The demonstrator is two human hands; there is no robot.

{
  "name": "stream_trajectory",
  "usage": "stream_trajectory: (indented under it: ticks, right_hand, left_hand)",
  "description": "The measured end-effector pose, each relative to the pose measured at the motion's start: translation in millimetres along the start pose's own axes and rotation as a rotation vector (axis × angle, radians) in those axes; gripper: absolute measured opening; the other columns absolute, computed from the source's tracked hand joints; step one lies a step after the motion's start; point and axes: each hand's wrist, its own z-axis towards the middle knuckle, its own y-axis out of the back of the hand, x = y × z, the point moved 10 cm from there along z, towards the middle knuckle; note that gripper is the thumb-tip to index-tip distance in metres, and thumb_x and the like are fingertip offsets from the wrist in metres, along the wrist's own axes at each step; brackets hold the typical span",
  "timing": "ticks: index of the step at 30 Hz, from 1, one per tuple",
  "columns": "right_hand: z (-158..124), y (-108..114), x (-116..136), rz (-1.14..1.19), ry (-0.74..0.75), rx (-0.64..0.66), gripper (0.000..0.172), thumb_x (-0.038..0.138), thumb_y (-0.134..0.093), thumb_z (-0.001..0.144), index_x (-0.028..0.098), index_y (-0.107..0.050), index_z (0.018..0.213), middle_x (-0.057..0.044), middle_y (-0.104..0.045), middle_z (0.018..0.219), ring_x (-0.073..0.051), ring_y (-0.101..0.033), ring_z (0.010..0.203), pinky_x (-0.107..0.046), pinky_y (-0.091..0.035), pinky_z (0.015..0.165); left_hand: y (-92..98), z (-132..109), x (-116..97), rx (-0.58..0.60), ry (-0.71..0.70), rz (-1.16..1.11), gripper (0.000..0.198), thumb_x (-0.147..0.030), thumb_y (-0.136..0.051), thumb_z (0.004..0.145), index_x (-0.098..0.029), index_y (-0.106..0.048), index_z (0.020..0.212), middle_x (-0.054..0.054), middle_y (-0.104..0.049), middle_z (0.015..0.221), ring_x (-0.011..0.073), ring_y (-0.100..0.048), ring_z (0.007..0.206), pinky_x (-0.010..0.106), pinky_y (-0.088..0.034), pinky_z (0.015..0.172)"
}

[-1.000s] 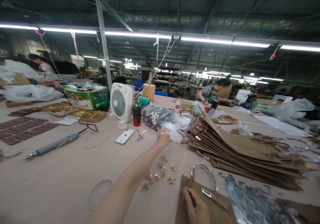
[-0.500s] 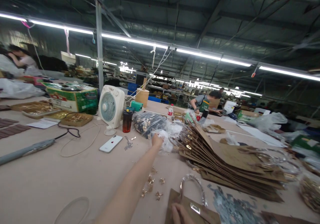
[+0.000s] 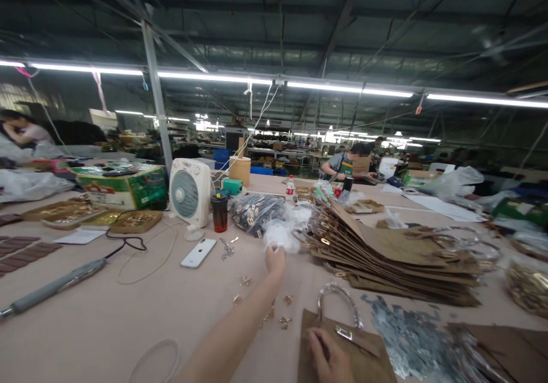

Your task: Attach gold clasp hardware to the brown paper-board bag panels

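- Brown bag panel [image 3: 370,366] lies flat at the table's near edge, a film-wrapped handle [image 3: 338,287] looping off its far side
- Right hand [image 3: 329,355] on the panel, fingers curled, beside the metal plate [image 3: 343,333]; cannot tell if anything is pinched
- Left hand [image 3: 274,259] reached well forward, fingertips at the near edge of white plastic wrap [image 3: 283,234]; cannot tell if they grip it; hands well apart
- Present on panel: handle, strap [image 3: 368,346], plate; judged part-worked
- Not yet attached: gold fittings [image 3: 285,322], loose below the left forearm and near it; grey pieces [image 3: 415,331] scattered right of the panel
- Stack of brown pieces [image 3: 385,257] beyond, several showing gold plates along the left edges; finished or waiting, cannot tell
- Table [image 3: 107,331]: pale, matte; bag of dark parts [image 3: 257,212] behind the wrap, phone [image 3: 198,253], cup [image 3: 220,214], fan [image 3: 188,194] and green carton [image 3: 122,189] toward the left, grey handheld tool [image 3: 60,287] with black cord
- Room: large workshop, strip lights [image 3: 349,88] under a dark roof, metal post [image 3: 156,97]; 1 co-worker [image 3: 342,166] bent over a far worktop, another person [image 3: 25,132] at far left
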Motion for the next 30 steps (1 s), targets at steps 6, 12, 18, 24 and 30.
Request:
stream_trajectory:
  ticks: [6, 12, 18, 24, 30]
  right_hand:
    - [-8, 14, 16, 0.089, -0.071, -0.056, 0.059, 0.067, -0.049, 0.098, 0.017, -0.075, 0.114, -0.004, -0.074, 0.080, -0.019, -0.067, 0.067, -0.026, -0.054, 0.067]
    - [-10, 34, 15, 0.290, -0.143, -0.174, 0.066, 0.066, -0.048, 0.098, 0.013, -0.066, 0.133, -0.010, -0.078, 0.099, -0.020, -0.068, 0.071, -0.029, -0.055, 0.068]
    - [-15, 54, 10, 0.393, -0.122, -0.309, 0.064, 0.062, -0.066, 0.088, 0.017, -0.068, 0.132, -0.012, -0.074, 0.126, -0.028, -0.068, 0.114, -0.037, -0.054, 0.099]
    - [-17, 57, -21, 0.404, -0.245, -0.402, 0.067, 0.065, -0.070, 0.080, 0.012, -0.073, 0.120, -0.014, -0.078, 0.115, -0.032, -0.071, 0.105, -0.039, -0.055, 0.091]
    - [-16, 56, -44, 0.391, -0.281, -0.451, 0.066, 0.064, -0.071, 0.077, 0.011, -0.074, 0.116, -0.015, -0.077, 0.121, -0.035, -0.066, 0.123, -0.042, -0.051, 0.105]
  left_hand:
    - [21.7, -81, -15, -0.055, -0.012, -0.124, 0.011, -0.027, -0.045, 0.098, -0.023, -0.055, 0.094, 0.001, -0.065, 0.088, 0.0184, -0.063, 0.087, 0.030, -0.052, 0.081]
    - [19.9, -170, -50, 0.080, -0.261, -0.275, 0.011, -0.020, -0.057, 0.091, -0.025, -0.051, 0.082, 0.002, -0.064, 0.086, 0.0197, -0.061, 0.084, 0.032, -0.051, 0.081]
    - [16.0, -234, -87, 0.251, -0.642, -0.226, 0.020, -0.004, -0.051, 0.086, -0.021, -0.060, 0.089, 0.008, -0.065, 0.103, 0.0238, -0.059, 0.102, 0.036, -0.052, 0.089]
    - [38.7, -248, -87, 0.273, -0.715, -0.432, 0.039, 0.001, -0.057, 0.071, -0.022, -0.063, 0.101, 0.010, -0.061, 0.131, 0.0264, -0.055, 0.128, 0.043, -0.047, 0.111]
    - [43.1, -163, -28, 0.064, -0.235, -0.392, 0.047, -0.005, -0.047, 0.082, -0.020, -0.061, 0.124, 0.010, -0.065, 0.135, 0.0223, -0.059, 0.129, 0.040, -0.047, 0.113]
